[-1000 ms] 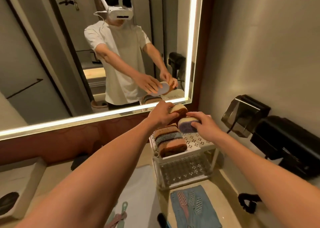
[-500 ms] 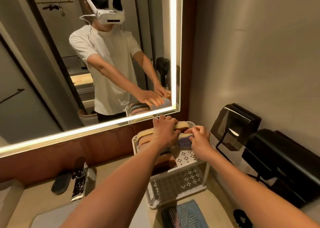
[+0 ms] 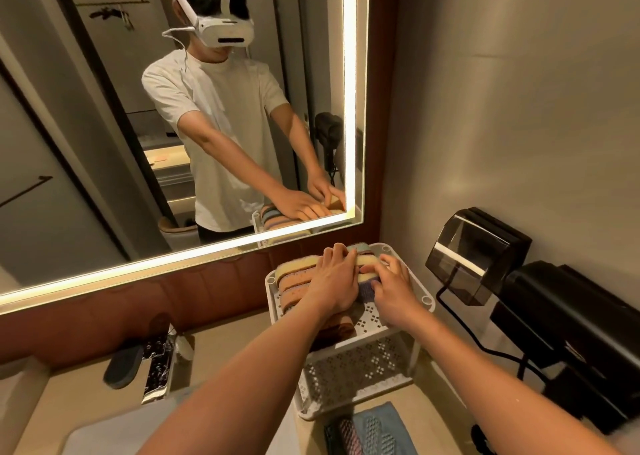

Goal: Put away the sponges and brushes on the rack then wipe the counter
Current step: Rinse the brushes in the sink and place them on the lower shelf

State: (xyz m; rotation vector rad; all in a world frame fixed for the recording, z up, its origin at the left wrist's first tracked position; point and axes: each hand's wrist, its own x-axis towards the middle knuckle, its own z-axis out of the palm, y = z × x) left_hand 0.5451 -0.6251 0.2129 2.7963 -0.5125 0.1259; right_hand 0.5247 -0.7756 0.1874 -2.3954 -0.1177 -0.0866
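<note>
A white perforated two-tier rack (image 3: pixel 356 375) stands on the counter in the corner below the mirror. Several sponges (image 3: pixel 294 274) stand on edge in a row on its top shelf, yellow, orange and brown. My left hand (image 3: pixel 332 281) lies flat across the row and presses on it with straight fingers. My right hand (image 3: pixel 393 290) is just to its right, fingers curled on a purple sponge (image 3: pixel 366 291) at the right end of the row. A blue cloth (image 3: pixel 377 430) with brushes (image 3: pixel 349 435) on it lies on the counter in front of the rack.
A dark wall dispenser (image 3: pixel 478 254) and a black appliance (image 3: pixel 571 333) with a cable fill the right side. A chrome faucet (image 3: pixel 157 361) and a dark oval object (image 3: pixel 123 368) sit left of the rack. The sink edge (image 3: pixel 20 385) is at far left.
Both hands have come down with the sponges onto the rack's top shelf. The left hand now lies flat on the row, and the purple sponge sits in line with the others.
</note>
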